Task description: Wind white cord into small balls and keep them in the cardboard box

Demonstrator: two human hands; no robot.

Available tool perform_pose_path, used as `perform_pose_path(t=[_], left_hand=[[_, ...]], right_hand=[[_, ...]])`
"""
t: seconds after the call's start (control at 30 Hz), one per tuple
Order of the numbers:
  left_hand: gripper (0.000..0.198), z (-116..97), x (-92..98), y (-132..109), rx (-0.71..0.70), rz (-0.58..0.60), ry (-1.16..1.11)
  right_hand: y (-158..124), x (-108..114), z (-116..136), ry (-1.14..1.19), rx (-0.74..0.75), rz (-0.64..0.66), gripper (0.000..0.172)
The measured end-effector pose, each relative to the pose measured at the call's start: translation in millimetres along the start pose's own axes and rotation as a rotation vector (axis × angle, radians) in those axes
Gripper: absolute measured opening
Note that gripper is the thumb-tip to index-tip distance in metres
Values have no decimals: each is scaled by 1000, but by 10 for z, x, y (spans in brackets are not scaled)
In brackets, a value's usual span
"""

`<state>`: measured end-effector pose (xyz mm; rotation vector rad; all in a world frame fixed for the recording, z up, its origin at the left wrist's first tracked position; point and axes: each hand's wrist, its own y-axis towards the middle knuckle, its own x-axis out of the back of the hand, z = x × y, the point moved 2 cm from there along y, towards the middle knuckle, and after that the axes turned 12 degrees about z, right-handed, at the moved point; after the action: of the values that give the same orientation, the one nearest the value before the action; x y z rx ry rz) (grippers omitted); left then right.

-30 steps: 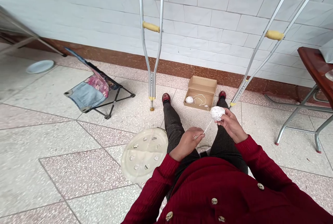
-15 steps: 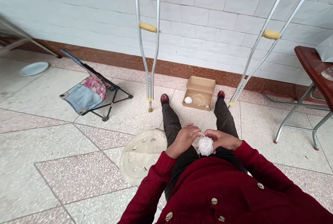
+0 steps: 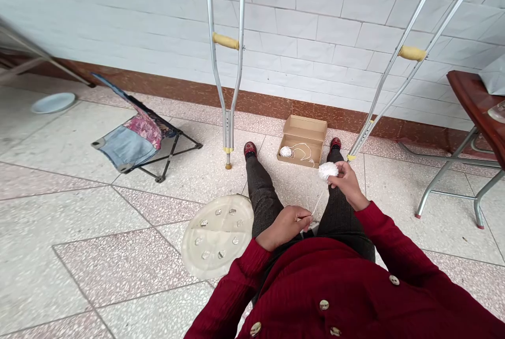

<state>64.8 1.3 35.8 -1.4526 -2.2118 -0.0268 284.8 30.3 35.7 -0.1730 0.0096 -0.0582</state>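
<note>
My right hand [image 3: 347, 182] grips a ball of white yarn [image 3: 328, 171] by its right side, raised over my right leg. From the ball a thin strand of yarn [image 3: 317, 201] runs down to my left hand [image 3: 291, 223], whose fingers are pinched on it above my lap. Past my knees an open cardboard box [image 3: 305, 131] lies on the floor between my feet. Inside it are a smaller ball of white yarn [image 3: 286, 152] at the left and a loose, curling length of yarn.
A crutch [image 3: 228, 113] leans on the tiled wall ahead, with another crutch [image 3: 379, 97] to the right. At left are a folding stool [image 3: 134, 144] and a pale dish [image 3: 53, 103]. A round perforated cover [image 3: 216, 236] lies beside my left leg. A brown table [image 3: 473, 102] stands right.
My right hand has carried the yarn ball up and away from my left hand, drawing a strand out between them. My left hand has lowered slightly and closed into a pinch.
</note>
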Motion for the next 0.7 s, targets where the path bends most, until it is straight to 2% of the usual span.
perform_pose_path(t=[0.07, 0.13, 0.23, 0.33, 0.43, 0.53, 0.63, 0.7], left_hand=[[42, -80, 90, -24, -23, -15, 33], [40, -138, 227, -34, -39, -86, 82], [36, -143, 434, -20, -62, -211, 135], [33, -59, 523, 42, -72, -275, 127], [33, 59, 443, 132, -45, -303, 42], [32, 156, 246, 203, -14, -287, -88], [33, 208, 68, 208, 19, -220, -130], [38, 224, 14, 167, 35, -168, -117]], right_hand=[[-13, -29, -175, -251, -16, 62, 44], [-114, -118, -355, -345, -95, 235, 43], [-346, -287, -480, -121, -264, 520, 46], [-513, -408, -327, 187, -321, 713, 49], [-552, -433, -40, 346, -239, 692, 47], [-543, -426, 182, 409, -171, 622, 51], [-509, -407, 278, 446, -168, 595, 60], [-454, -360, 300, 464, -175, 541, 55]])
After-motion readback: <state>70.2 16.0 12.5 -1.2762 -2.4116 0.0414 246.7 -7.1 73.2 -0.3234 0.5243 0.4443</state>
